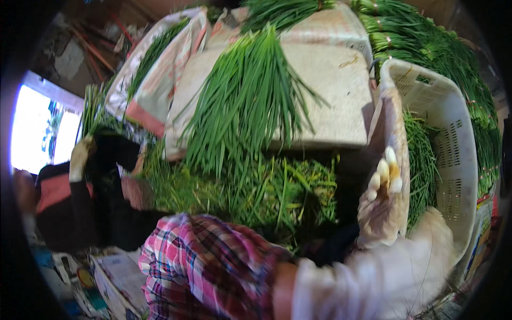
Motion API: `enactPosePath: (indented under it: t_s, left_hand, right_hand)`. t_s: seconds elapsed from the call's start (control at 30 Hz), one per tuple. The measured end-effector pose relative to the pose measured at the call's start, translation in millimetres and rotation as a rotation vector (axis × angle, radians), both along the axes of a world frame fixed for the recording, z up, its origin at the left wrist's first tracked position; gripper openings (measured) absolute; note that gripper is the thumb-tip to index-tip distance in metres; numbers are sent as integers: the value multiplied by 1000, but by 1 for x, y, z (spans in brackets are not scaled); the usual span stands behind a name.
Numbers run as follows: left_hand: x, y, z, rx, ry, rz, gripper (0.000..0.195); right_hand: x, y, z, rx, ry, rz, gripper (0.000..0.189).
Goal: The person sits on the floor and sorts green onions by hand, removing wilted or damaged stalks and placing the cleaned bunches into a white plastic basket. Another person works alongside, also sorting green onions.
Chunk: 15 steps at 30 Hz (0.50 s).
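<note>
A plaid sleeve (216,260) and a blurred white cover lead to my gloved right hand (434,228), low at the near side of a white plastic crate (456,132). Its fingers are not clear, so its grip cannot be told. Green leaves (418,160) lie in the crate beside it. A stained, beige, glove-like thing (376,216) with several white rounded tips is at the crate's left rim; whether a hand is in it is unclear. My left hand is out of view. Before me, a loose sheaf of garlic chives (248,92) spreads over a pale board (328,88).
Bundled chives (432,48) are stacked behind the crate. A woven sack (160,84) with greens stands at left. Leaf trimmings (280,188) lie below the board's edge. A co-worker in dark clothes (116,204) is at left, a gloved hand (80,156) at some stems.
</note>
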<state>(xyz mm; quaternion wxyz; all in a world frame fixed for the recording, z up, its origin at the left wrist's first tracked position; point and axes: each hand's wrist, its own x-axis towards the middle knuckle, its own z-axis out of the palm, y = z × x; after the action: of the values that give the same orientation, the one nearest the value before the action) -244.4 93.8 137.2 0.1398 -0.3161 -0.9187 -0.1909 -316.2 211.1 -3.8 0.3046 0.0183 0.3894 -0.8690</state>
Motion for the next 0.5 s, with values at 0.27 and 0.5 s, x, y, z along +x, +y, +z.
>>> enactPosePath:
  t_s: [0.27, 0.5]
  left_hand:
    - [38, 63, 21, -127, -196, -103, 33]
    - [58, 70, 31, -133, -227, -109, 28]
  right_hand:
    - [9, 13, -6, -137, -43, 17, 56]
    - [-12, 56, 18, -73, 106, 81, 59]
